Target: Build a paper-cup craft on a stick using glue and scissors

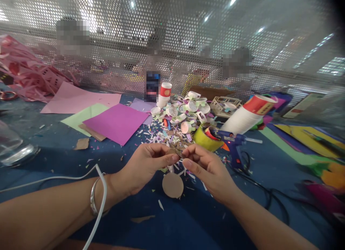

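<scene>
My left hand (153,165) pinches a small brown piece of cardboard (177,153) between thumb and fingertips. From the other side, the curled fingers of my right hand (206,167) grip the same piece; much of it is hidden by the fingers. Just below the hands, a round cardboard disc (173,185) lies flat on the blue table. Paper scraps (156,134) are scattered beyond and around the hands. To the right of my right hand stands a blue glue gun (234,147), against a yellow roll (206,138).
Behind the scraps is a heap of small white paper-cup pieces (188,110). A stack of paper cups (246,115) leans at right. Purple paper (117,122) lies left, near a glass (16,146). A white cable (101,199) crosses my left wrist; black cord (265,189) runs right.
</scene>
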A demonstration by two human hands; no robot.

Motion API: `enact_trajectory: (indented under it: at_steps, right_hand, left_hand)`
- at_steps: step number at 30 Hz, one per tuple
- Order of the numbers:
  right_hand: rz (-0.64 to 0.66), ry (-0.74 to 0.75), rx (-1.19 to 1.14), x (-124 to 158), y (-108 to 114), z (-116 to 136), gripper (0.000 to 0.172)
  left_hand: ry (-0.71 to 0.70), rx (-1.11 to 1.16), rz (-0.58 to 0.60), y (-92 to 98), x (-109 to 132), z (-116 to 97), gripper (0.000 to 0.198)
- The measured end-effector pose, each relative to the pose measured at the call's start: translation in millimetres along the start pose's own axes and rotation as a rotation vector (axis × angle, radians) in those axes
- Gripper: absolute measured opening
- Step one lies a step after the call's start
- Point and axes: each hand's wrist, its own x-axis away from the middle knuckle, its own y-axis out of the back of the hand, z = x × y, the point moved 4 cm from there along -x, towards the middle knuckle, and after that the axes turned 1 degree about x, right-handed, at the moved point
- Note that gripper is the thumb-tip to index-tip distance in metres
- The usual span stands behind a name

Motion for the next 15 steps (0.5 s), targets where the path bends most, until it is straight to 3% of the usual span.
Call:
enact_trajectory:
  at_steps: [15]
  right_hand:
    - [0.022,0.003,0.029,0.0,-0.8,1.6,0.032]
  left_hand:
    - [0.021,-0.075,0.043,-0.7,1.6,2.0,0.022]
